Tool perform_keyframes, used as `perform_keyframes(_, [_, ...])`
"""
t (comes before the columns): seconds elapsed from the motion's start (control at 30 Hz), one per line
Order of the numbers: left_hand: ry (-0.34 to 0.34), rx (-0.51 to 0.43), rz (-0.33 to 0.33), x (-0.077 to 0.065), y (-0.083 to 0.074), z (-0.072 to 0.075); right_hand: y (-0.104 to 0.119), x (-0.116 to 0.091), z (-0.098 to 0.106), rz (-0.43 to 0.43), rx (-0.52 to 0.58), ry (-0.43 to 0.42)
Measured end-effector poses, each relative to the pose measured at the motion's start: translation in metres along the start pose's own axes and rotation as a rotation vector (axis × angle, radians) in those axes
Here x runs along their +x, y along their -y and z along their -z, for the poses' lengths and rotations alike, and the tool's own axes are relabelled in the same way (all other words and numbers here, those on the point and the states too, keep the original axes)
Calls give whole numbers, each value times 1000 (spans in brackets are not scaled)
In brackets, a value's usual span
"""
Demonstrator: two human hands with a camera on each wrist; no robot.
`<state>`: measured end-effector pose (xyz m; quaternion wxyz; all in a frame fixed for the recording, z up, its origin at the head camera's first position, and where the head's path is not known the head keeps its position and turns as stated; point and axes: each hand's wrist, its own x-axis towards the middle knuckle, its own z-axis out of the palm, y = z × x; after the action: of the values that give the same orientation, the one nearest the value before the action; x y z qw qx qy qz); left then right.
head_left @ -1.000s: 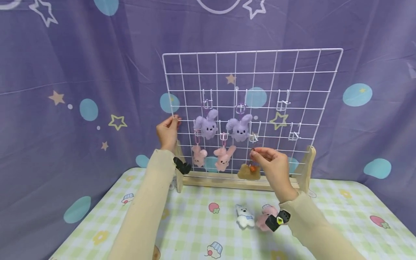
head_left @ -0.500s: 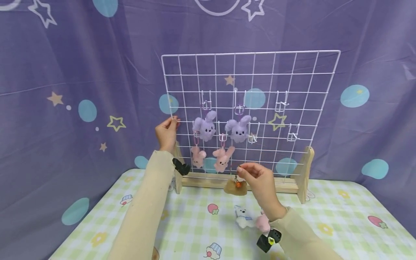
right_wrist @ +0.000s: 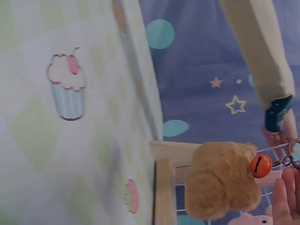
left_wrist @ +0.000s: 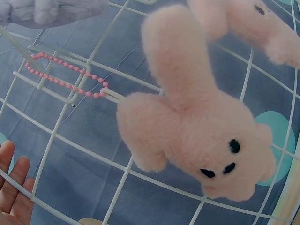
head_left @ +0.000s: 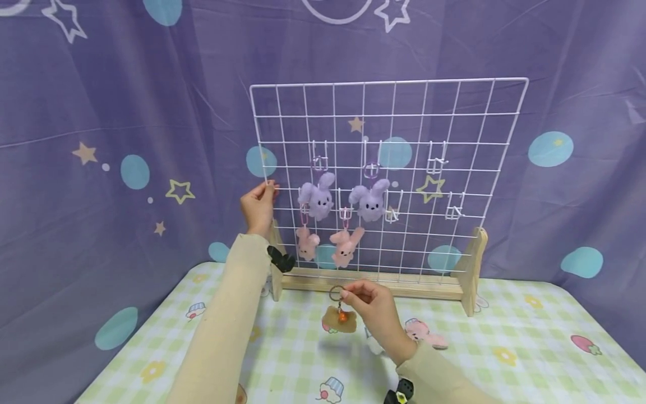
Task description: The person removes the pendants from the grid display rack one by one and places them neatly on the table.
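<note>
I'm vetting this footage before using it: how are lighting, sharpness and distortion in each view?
Head view: soft, even light, faint shadow on the green-and-white checked tablecloth; left wrist view: bars of the white wire grid bow near the edges, suggesting distortion; right wrist view: slightly soft overall, though the brown plush keychain and its round orange bell read clearly.

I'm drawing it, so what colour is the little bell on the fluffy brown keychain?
The bell is orange, seen best in the right wrist view.

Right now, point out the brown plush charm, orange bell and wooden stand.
Brown plush charm (right_wrist: 219, 182), right wrist view: furry middle.
Orange bell (right_wrist: 261, 166), right wrist view: round shell.
Wooden stand (head_left: 425, 289), head view: base bar.
</note>
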<state>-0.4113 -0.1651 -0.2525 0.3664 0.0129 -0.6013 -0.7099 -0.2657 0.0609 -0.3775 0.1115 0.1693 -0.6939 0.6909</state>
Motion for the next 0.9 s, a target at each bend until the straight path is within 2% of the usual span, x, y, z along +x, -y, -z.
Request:
perform_keyframes(0.33, [-4, -16, 10, -1, 0, 0, -21, 0, -17, -31, -9, 27])
perform_keyframes(0.47, [-3, -13, 8, -1, 0, 0, -26, 1, -24, -14, -20, 45])
perform_keyframes(0.8, [14, -1, 28, 1, 0, 1, -32, -5, -24, -40, -17, 205])
perform_keyframes(0.9, [19, -16, 49, -1, -5, 2, -34, -6, -19, -47, -31, 219])
